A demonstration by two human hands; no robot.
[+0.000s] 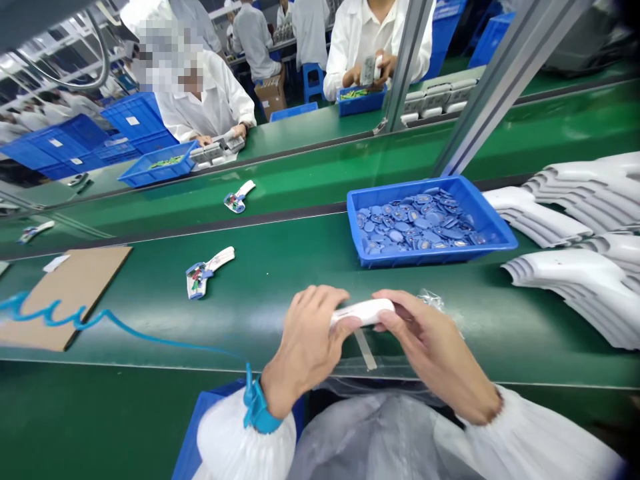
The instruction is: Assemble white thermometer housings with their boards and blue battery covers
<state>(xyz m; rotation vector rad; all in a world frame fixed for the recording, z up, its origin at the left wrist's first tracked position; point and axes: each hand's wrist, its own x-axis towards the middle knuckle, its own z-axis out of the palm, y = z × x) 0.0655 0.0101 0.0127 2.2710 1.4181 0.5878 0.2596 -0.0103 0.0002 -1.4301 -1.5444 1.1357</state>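
Both hands hold a white plastic housing (367, 311) just above the green bench, close to its front edge. My left hand (313, 327) grips its left end, thumb in front and fingers over the back. Around its right end, the thumb and fingers of my right hand (425, 333) are closed. The housing is seen nearly edge-on, so its inner side is hidden. Left of my hands lies an opened gun-shaped housing (206, 272) with a circuit board and coloured wires in it. A blue wrist strap (263, 408) with a coiled cord is around my left wrist.
A blue tray (435, 257) of round blue parts stands behind my hands. Stacked white gun-shaped shells (565, 273) lie at the right. Cardboard (65, 293) rests at left. Another opened housing (240, 197) is on the conveyor. Metal posts (480, 100) rise ahead; co-workers sit opposite.
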